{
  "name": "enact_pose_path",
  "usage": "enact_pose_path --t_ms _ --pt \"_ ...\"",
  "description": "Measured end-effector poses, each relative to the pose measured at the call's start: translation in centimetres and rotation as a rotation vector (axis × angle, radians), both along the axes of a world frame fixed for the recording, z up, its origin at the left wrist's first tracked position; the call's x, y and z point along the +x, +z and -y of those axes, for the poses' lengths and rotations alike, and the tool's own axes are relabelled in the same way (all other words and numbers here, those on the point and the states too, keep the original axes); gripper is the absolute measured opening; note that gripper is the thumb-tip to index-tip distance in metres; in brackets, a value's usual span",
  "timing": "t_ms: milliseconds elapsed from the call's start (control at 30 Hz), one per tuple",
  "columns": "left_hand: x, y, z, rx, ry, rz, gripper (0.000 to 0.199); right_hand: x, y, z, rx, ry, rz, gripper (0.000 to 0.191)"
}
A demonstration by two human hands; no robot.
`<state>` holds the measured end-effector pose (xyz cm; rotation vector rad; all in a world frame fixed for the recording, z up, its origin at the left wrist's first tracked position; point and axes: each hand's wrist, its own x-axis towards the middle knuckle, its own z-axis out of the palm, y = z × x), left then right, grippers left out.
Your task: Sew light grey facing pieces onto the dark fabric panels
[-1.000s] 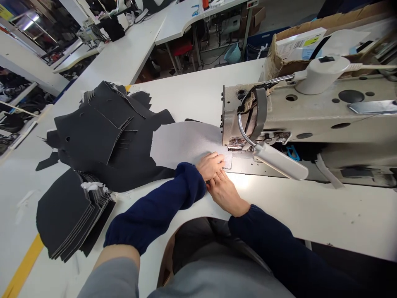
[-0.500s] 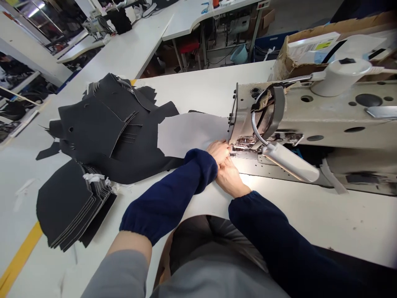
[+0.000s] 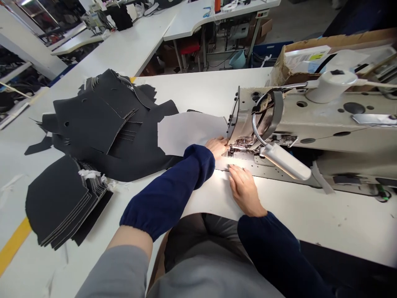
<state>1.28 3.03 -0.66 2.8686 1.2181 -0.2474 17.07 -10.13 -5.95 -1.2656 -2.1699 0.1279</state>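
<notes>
A light grey fabric panel (image 3: 186,130) lies flat to the left of the sewing machine (image 3: 263,111), its right end reaching the presser foot (image 3: 240,145). At that end my left hand (image 3: 217,147) is closed on the panel's edge, fingertips close beside the foot and partly hidden. My right hand (image 3: 246,188) lies flat at the front edge of the metal machine bed (image 3: 263,169), fingers stretched out, holding nothing. Under the panel and to its left spreads a heap of black fabric pieces (image 3: 93,116).
A stack of black cut pieces (image 3: 58,198) with white scraps sits at the left. The lamp (image 3: 285,161) hangs low over the machine bed. Behind the machine stands an open cardboard box (image 3: 279,68). The white table (image 3: 204,89) carries everything.
My right hand has moved away from my left hand and the presser foot, down and to the right, and its fingers have straightened. My left hand stays at the panel's edge.
</notes>
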Motion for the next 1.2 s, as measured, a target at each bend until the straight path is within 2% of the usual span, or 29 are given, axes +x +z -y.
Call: enact_pose_path --t_ms 133,400,533,667,767,867,933,967,1033,1067,1100,1133,1200 --pt "-0.2 0.4 1.1 0.01 0.04 0.046 0.027 2.0 -0.3 1.0 0.045 -0.052 -0.1 0.03" --pt "-0.3 0.6 3.8 -0.012 0.381 0.032 0.043 1.8 -0.7 0.2 0.081 -0.071 -0.124 0.027" --pt "-0.5 0.6 4.5 -0.067 0.441 0.021 0.045 1.8 -1.2 -0.2 0.049 -0.077 -0.129 0.028" --pt "-0.6 1.3 4.5 -0.105 0.441 0.011 0.044 1.3 -0.3 0.6 -0.056 -0.086 -0.262 0.033" --pt "-0.3 2.1 5.4 -0.138 0.437 -0.008 0.042 1.5 1.3 4.2 -0.314 -0.165 -0.567 0.037" --pt "0.3 2.5 9.7 -0.196 0.375 -0.042 0.038 2.7 2.7 9.5 -0.79 -0.246 -1.008 0.047" --pt "-0.2 2.5 14.3 -0.264 0.213 -0.03 0.039 3.8 3.1 13.0 -1.082 -0.253 -1.238 0.056" --pt "-1.0 2.4 16.6 -0.302 0.084 0.017 0.041 4.1 3.0 14.5 -1.169 -0.255 -1.313 0.059" --pt "-4.1 2.4 19.6 -0.412 -0.173 0.122 0.042 4.5 2.5 16.7 -1.183 -0.268 -1.394 0.058" --pt "-6.3 2.3 20.1 -0.384 -0.176 0.159 0.043 4.6 2.1 17.5 -1.131 -0.278 -1.408 0.055" --pt "-8.6 2.1 19.8 -0.279 -0.064 0.18 0.045 4.6 1.6 18.0 -1.063 -0.29 -1.409 0.05" --pt "-10.9 1.8 19.1 -0.133 0.133 0.178 0.048 4.6 1.1 18.5 -0.998 -0.299 -1.404 0.045" --pt "-15.1 1.0 16.9 0.071 0.529 0.045 0.056 4.8 0.3 19.0 -0.908 -0.298 -1.394 0.039"
